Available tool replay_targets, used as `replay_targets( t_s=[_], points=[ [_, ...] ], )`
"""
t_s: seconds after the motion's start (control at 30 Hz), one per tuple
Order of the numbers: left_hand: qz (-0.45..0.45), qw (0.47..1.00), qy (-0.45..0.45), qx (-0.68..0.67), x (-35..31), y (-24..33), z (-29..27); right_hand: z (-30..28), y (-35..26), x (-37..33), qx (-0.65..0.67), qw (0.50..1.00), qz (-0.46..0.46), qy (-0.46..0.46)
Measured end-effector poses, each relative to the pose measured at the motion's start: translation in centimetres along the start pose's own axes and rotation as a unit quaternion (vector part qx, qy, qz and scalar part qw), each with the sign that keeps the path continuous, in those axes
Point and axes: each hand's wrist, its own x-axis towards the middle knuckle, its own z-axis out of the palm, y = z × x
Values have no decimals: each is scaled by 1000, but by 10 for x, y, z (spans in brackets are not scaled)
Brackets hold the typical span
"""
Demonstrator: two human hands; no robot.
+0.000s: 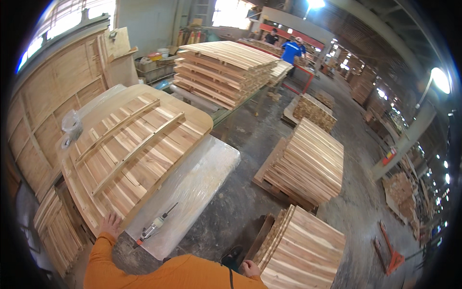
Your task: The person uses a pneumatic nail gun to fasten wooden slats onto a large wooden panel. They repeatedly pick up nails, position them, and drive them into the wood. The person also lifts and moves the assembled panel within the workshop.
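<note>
Flat-palmed, left hand (110, 225) presses a slatted wooden panel (130, 149) on the table (211, 164); right hand (250, 268) grips stacked boards (303, 250) in a lumber workshop.

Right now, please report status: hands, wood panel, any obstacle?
Left hand flat on wood panel edge, open. Right hand resting on board stack. Power tool lies beside panel on plastic sheet.

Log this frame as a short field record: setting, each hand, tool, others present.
setting: woodworking shop, stacks of slatted boards on the floor
left hand: flat on the edge of a slatted wooden panel
right hand: resting on a board stack
tool: power screwdriver lying on plastic-covered table
others: two people at far bench
</note>
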Motion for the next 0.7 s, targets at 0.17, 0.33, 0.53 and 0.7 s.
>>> replay_targets(
  t_s=[0.17,0.33,0.53,0.7],
  points=[
    [-198,980,6,-30,20,59,-4,-73,-39,121,-91,988,-66,-101],
    [-420,903,91,8,54,140,0,-125,-103,235,-191,956,-161,-154],
    [-47,940,285,-181,117,281,35,-90,-229,337,-185,893,-361,-197],
    [-104,917,122,-366,150,336,34,5,-376,367,-140,755,-536,-350]
  ],
)
